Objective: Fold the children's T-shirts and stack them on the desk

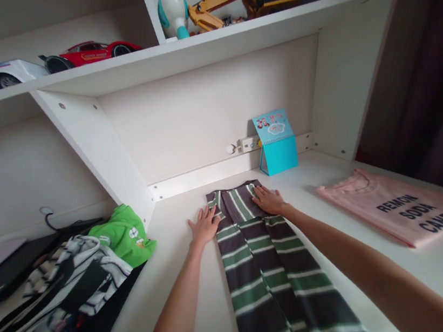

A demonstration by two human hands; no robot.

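Observation:
A dark grey and green striped garment (267, 269) lies lengthwise on the white desk (191, 311), folded into a long narrow strip. My left hand (204, 225) rests flat at the garment's far left edge, fingers spread, touching the cloth. On the garment's far end lies my right hand (267, 201), palm down and fingers stretched out. Both hands press on the cloth and hold nothing.
A folded pink shirt with dark lettering (399, 210) lies to the right. A heap of clothes with a green shirt (127, 235) is at the left. A blue desk calendar (276, 142) stands at the back wall. Toy cars (88, 53) and an excavator (240, 0) sit on the shelf above.

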